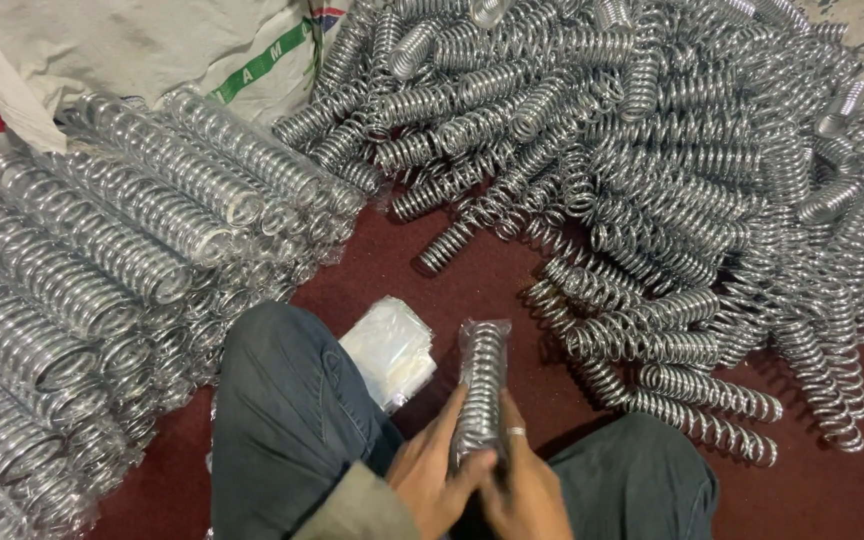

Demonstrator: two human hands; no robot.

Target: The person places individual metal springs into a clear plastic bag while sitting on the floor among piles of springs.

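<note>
A shiny metal coil spring in a clear plastic sleeve (481,378) stands upright between my knees. My left hand (430,472) grips its lower left side and my right hand (524,490), a ring on one finger, clasps its lower right side. A small stack of empty clear plastic bags (389,349) lies just left of the spring, beside my left knee (282,410). Bare springs in a big loose heap (652,170) fill the floor ahead and to the right.
Bagged springs are stacked in rows (102,270) on the left. A white woven sack (152,50) lies at the top left. The dark red floor (472,290) shows between the heaps. My right knee (642,480) is at the bottom right.
</note>
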